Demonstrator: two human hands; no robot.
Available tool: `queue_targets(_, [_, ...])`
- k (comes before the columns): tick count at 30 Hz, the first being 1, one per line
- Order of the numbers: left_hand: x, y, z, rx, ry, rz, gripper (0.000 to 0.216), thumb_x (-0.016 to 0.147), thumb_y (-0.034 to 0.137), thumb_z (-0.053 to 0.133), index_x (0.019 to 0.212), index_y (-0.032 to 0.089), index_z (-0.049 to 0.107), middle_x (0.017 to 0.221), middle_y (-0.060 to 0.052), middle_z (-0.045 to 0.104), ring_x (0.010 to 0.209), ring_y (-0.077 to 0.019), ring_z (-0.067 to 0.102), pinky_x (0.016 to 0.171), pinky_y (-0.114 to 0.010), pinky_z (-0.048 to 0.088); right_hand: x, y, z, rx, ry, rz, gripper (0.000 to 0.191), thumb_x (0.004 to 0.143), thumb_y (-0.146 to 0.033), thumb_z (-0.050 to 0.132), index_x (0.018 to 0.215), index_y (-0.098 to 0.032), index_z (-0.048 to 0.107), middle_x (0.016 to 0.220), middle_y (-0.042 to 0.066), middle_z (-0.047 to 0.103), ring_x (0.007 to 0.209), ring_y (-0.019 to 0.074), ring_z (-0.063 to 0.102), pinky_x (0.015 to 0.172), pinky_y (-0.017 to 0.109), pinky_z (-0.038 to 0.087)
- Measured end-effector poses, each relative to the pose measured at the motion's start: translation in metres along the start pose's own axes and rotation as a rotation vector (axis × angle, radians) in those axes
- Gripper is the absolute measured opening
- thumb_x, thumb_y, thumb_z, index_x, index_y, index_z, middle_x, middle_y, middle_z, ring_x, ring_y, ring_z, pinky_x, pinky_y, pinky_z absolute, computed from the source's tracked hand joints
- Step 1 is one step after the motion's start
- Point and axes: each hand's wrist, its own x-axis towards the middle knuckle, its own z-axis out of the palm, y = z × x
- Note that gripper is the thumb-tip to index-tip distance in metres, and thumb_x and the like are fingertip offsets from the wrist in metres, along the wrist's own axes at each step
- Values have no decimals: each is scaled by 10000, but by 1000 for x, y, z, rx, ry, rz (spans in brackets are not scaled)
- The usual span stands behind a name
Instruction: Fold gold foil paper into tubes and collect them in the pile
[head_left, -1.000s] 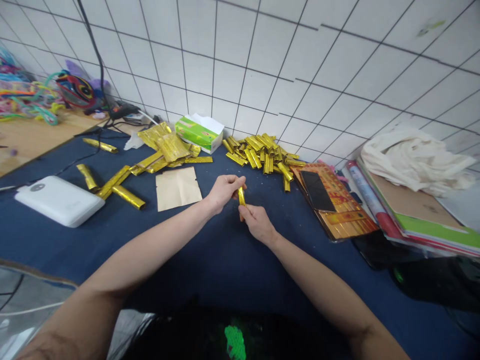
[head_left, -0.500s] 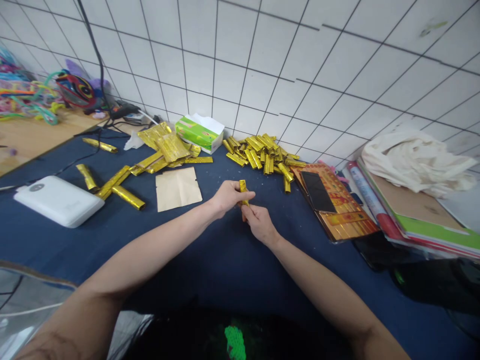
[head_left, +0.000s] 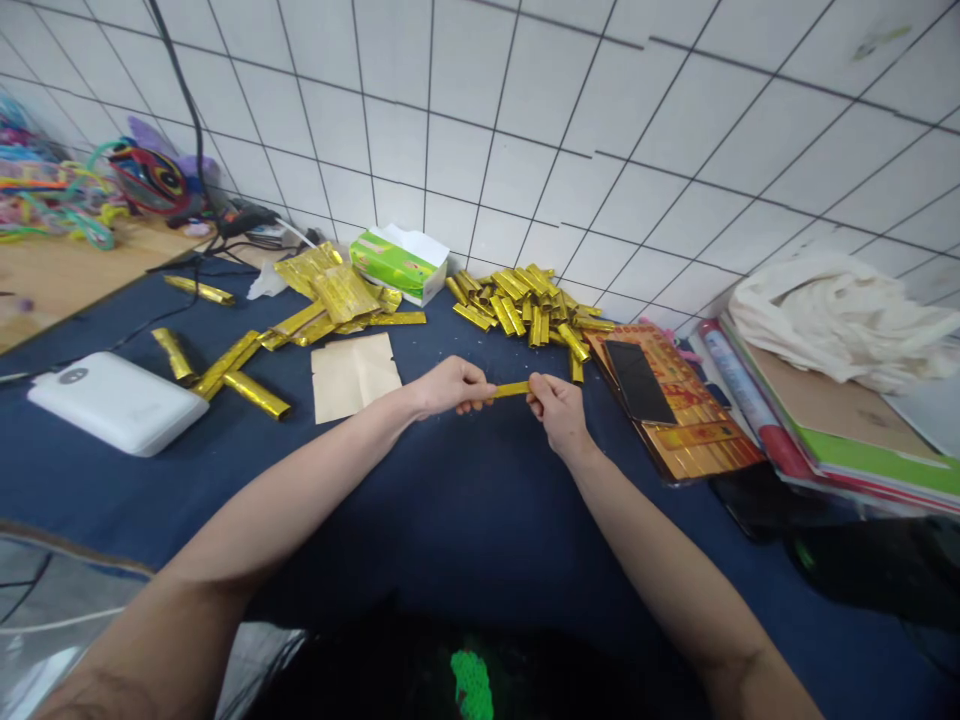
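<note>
Change since 0.5 s ago: the gold strip (head_left: 513,389) is turned. It was running roughly 12 to 6, the left thumb across it and the right hand close in at its near end. Now it runs about 9 to 3, with a plain stretch of gold showing between the hands. My read: the grip is now 1 hand per end, so the strip is controlled from both sides and easier to keep straight.

Hands: left hand (head_left: 454,386) is pinched narrow on the strip's 9 o'clock end. Right hand (head_left: 559,408) is pinched narrow on the 3 o'clock end, thumb on top. It has shifted out toward 3, so the gap between hands is wider. Both ends are under the fingers, so can't tell their shape. Can't tell either if the strip touches the blue cloth (head_left: 465,520) or is held just above it.

Around the strip: pile of gold rolls (head_left: 529,305) at 12, near, against the wall. Tissue box (head_left: 397,262) between 10 and 11. Brown paper (head_left: 354,378) at 9, just beyond the left hand. Phone (head_left: 637,380) at 3, past the right hand, on the orange packet (head_left: 694,435). All of those lie as they did.
</note>
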Motion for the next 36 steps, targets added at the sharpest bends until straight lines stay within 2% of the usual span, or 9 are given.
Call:
queue_targets(3, [-4, 1, 9, 49, -190, -28, 239, 730, 311, 579, 622, 102, 621, 498, 9, 535, 423, -51, 456, 427, -169, 372, 3, 3, -1, 41, 28, 0, 450, 758, -542, 520, 500, -187, 421, 402, -68, 324, 364, 53, 241, 375, 228, 167])
queue_targets(6, [-7, 3, 13, 51, -274, -35, 224, 722, 290, 584, 600, 105, 612, 505, 6, 539, 447, -57, 473, 438, -169, 372, 2, 2, 0, 49, 8, -10, 447, 761, -535, 527, 504, -186, 418, 414, -66, 328, 373, 51, 245, 377, 227, 166])
queue_targets(11, [-6, 0, 17, -107, -243, -45, 243, 763, 354, 542, 752, 119, 604, 578, -7, 592, 470, -73, 525, 442, -175, 383, 1, 0, 1, 62, 3, 5, 432, 760, -538, 524, 520, -190, 431, 406, -64, 350, 365, 57, 273, 363, 221, 195])
queue_targets(14, [-4, -4, 21, -122, -145, -16, 239, 781, 333, 518, 738, 111, 595, 535, 1, 571, 423, -56, 490, 425, -163, 372, -1, -1, 3, 103, -38, 31, 433, 754, -556, 511, 533, -190, 446, 404, -62, 369, 354, 58, 294, 353, 215, 217])
queue_targets(17, [-3, -4, 26, -98, -39, 14, 208, 777, 286, 509, 678, 118, 583, 494, 17, 545, 391, -44, 453, 410, -156, 357, -3, -4, 6, 125, -174, 94, 453, 708, -590, 532, 518, -187, 450, 387, -68, 354, 336, 53, 282, 340, 214, 200])
queue_targets(22, [-7, 2, 33, -1, -35, 70, 166, 747, 184, 489, 613, 126, 569, 465, 38, 510, 399, -46, 434, 425, -164, 356, -9, -8, 9, 69, -342, 101, 439, 674, -503, 618, 457, -181, 414, 385, -79, 312, 359, 44, 241, 362, 221, 165])
queue_targets(27, [-8, 5, 31, 34, -129, 73, 175, 747, 160, 465, 735, 123, 636, 469, 42, 487, 410, -43, 418, 401, -152, 300, -14, -5, 14, 48, -277, 78, 507, 727, -504, 557, 383, -178, 377, 391, -52, 339, 392, 58, 293, 390, 231, 194])
queue_targets(30, [-8, 3, 27, -18, -175, 72, 182, 769, 240, 487, 715, 121, 614, 459, 42, 473, 401, -41, 404, 399, -154, 290, -12, -4, 13, 84, -220, 94, 495, 720, -514, 566, 396, -177, 404, 391, -47, 362, 376, 57, 283, 378, 232, 179])
queue_targets(36, [-4, -8, 15, -78, -228, 23, 289, 746, 397, 552, 650, 127, 580, 440, 38, 468, 381, -48, 396, 400, -171, 301, 6, -11, -10, 254, -3, 73, 540, 734, -525, 566, 398, -200, 296, 365, -77, 250, 324, 40, 199, 354, 228, 152])
